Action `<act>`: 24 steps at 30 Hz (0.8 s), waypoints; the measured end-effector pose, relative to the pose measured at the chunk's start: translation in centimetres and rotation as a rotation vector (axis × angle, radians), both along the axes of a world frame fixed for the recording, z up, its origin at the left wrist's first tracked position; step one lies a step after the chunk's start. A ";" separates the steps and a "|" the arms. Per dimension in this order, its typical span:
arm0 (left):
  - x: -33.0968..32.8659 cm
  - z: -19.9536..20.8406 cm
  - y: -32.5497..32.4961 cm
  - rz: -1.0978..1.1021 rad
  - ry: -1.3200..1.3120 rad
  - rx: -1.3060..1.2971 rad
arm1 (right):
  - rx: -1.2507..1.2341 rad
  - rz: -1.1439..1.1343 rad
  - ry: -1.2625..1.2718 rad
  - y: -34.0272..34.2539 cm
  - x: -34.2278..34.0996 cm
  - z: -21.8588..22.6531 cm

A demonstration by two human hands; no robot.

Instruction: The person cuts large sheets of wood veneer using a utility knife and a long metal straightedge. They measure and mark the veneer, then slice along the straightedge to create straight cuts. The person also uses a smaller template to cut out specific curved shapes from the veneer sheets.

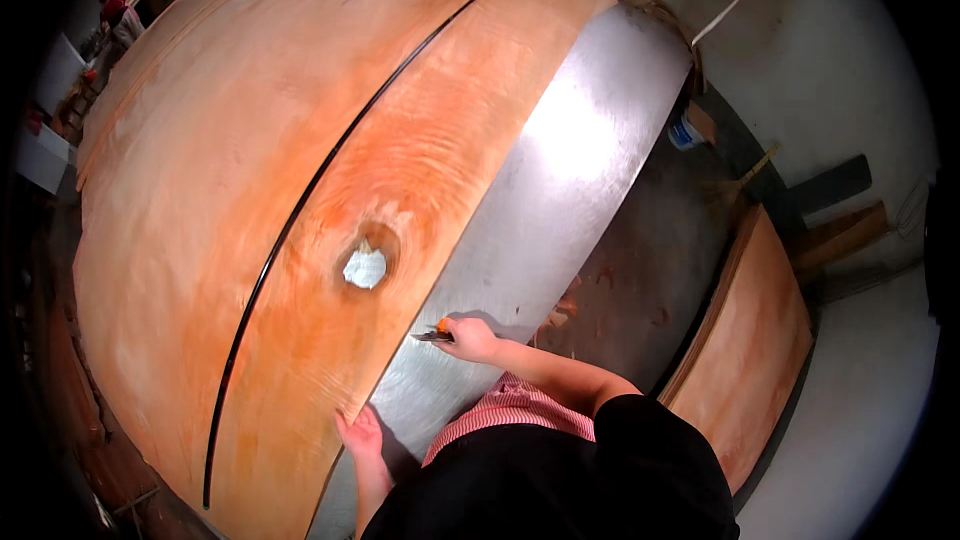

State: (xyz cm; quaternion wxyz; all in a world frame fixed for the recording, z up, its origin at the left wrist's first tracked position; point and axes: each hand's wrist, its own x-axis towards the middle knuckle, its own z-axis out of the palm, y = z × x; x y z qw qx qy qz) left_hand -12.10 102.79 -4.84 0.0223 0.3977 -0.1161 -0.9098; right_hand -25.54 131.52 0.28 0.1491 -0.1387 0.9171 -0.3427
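A large orange-brown wood veneer sheet [440, 160] covers most of the table, its straight near edge running diagonally over a bare metal strip [500, 230]. My left hand [362, 435] grips that edge close to my body, its fingertips on the wood. Over the metal, my right hand [472, 340] is closed around a utility knife [436, 334] with orange and dark parts. The knife points left, just short of the veneer's edge. A long thin black strip [322, 172] lies curved across the sheet. Between strip and edge, a knot ringed in brown has a pale white patch [364, 268] at its middle.
A stack of wood sheets [745, 340] stands low on the right. Beyond the metal's far side, a white and blue bucket [685, 133] and a broom-like thing [745, 178] are on the floor. A person in red [115, 8] is far off at the upper left.
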 end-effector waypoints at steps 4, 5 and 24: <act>-0.3 -0.8 0.2 0.188 -0.049 -0.077 | -0.494 -0.512 -0.189 4.8 -8.2 -2.5; -0.6 -0.4 0.6 0.198 -0.051 -0.093 | -0.557 -0.693 -0.084 6.6 -11.7 -4.7; -0.7 -2.4 -0.1 0.346 -0.210 -0.237 | -0.975 -1.073 -0.404 12.5 -20.3 -2.3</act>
